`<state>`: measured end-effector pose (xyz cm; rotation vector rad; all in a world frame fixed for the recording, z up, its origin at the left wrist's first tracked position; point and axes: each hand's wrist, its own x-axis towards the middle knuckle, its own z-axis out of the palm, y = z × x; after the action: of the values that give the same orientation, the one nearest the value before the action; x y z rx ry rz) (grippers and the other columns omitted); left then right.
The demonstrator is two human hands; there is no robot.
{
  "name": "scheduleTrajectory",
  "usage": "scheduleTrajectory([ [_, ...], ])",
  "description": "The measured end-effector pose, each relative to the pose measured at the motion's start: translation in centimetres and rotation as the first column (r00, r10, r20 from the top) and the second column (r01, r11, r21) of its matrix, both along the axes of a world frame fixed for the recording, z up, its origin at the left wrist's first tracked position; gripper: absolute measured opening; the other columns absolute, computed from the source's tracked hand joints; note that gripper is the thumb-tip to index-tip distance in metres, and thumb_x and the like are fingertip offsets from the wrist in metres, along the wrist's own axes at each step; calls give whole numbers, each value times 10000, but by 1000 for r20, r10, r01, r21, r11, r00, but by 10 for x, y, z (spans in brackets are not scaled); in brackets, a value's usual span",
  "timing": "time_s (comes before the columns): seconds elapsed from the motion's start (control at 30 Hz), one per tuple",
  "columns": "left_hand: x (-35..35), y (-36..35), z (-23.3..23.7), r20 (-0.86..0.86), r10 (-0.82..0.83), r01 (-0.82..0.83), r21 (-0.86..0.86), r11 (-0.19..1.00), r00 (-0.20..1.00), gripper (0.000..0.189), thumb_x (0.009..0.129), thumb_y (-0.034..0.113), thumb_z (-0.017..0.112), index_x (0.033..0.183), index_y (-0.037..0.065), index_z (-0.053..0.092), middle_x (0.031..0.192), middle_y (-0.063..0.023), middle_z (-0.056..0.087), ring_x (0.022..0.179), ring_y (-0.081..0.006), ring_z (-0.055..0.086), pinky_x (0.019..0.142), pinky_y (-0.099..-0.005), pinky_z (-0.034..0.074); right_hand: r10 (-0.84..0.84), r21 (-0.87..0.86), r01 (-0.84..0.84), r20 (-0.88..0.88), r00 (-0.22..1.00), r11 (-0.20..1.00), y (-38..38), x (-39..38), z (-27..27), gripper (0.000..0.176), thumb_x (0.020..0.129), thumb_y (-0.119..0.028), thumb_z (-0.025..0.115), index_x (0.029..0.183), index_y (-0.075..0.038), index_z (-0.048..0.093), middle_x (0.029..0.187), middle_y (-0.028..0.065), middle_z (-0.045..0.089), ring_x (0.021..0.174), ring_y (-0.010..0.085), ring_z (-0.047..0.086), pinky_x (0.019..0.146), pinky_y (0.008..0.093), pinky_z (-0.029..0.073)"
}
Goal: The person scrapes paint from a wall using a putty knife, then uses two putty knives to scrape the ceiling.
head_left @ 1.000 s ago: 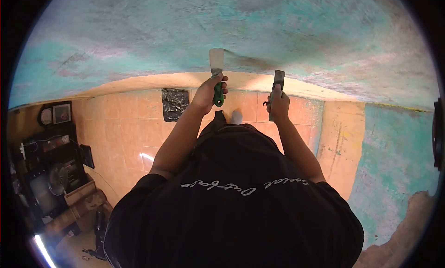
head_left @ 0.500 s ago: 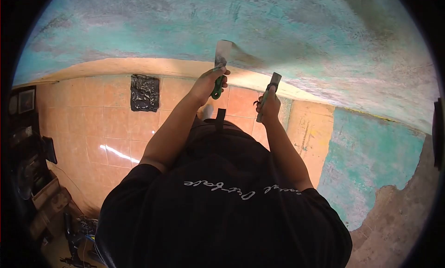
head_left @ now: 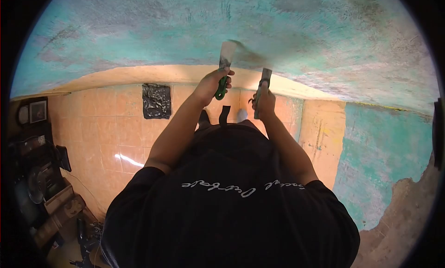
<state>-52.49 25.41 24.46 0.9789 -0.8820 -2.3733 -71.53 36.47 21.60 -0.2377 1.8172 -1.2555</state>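
Observation:
My left hand [head_left: 211,85] grips the green handle of a wide putty knife [head_left: 227,57], whose pale blade lies against the worn teal wall [head_left: 296,31]. My right hand [head_left: 264,101] holds a narrower scraper [head_left: 263,80] upright, just right of the putty knife and below its blade. The two hands are close together. My black shirt [head_left: 232,198] fills the lower part of the view.
Orange floor tiles [head_left: 116,129] lie below, with a dark mat [head_left: 156,101] near the wall's base. Clutter and boxes [head_left: 51,184] sit at the left. At the right, the teal paint gives way to a bare brown patch [head_left: 408,212].
My right hand with the scraper has moved up and closer to my left hand. The putty knife blade stays on the wall, now tilted a little further right. The view has shifted slightly.

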Motion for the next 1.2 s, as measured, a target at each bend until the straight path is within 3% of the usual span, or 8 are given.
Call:
scheduleTrajectory([
  [0.07,-2,0,3,8,-7,7,-20,1000,1000,348,936,370,497,1051,49,564,785,-10,540,741,-128,553,685,-272,459,22,37,-21,-22,1000,999,-6,-8,9,533,890,-545,483,738,-36,525,556,54,501,384,145,474,356,287,387],
  [0.17,-13,7,12,50,-26,28,-37,999,998,361,938,378,491,1049,43,568,788,-11,539,737,-129,549,682,-273,452,-14,-319,31,54,998,947,-31,-50,62,500,903,-558,477,816,-65,470,615,55,473,411,146,433,371,279,352],
  [0.27,-32,12,13,75,-61,64,-39,997,995,380,935,390,492,1048,37,576,796,-18,542,741,-135,553,686,-276,444,4,-340,1,14,1000,940,-34,-63,96,504,900,-560,482,789,-70,447,630,55,476,419,148,427,378,279,344],
  [0.53,-68,26,15,74,-95,100,-68,993,993,373,938,381,486,1052,37,573,800,-16,543,741,-133,555,677,-280,444,47,4,-47,55,997,999,18,-55,29,529,874,-582,508,803,-57,496,600,45,486,407,129,441,368,271,372],
  [0.73,-87,24,24,139,-130,143,-87,986,982,354,934,385,492,1066,64,560,824,-13,541,777,-135,549,715,-300,446,35,-399,-7,62,997,917,-19,-95,112,485,932,-470,465,751,-22,494,590,62,499,411,136,466,373,278,375],
  [0.87,-100,30,25,150,-119,132,-80,988,982,362,931,390,500,1066,61,564,835,-18,542,790,-136,552,718,-304,449,29,-213,-52,-108,994,976,2,-99,78,502,914,-475,495,699,-21,494,552,47,481,383,133,453,350,287,361],
  [1.07,-112,33,16,160,-165,183,-105,977,973,358,924,385,513,1065,60,565,824,-15,543,778,-136,553,713,-302,448,36,-70,-37,-25,999,997,27,-92,40,510,907,-512,499,724,-36,511,548,45,481,367,127,437,347,270,358],
  [1.2,-118,31,32,207,-163,186,-97,978,965,353,920,382,519,1063,63,565,818,-12,543,767,-135,552,709,-298,446,-26,-393,-2,-67,997,920,-16,-114,96,530,914,-524,478,735,-26,510,554,49,489,380,130,446,362,276,361],
])
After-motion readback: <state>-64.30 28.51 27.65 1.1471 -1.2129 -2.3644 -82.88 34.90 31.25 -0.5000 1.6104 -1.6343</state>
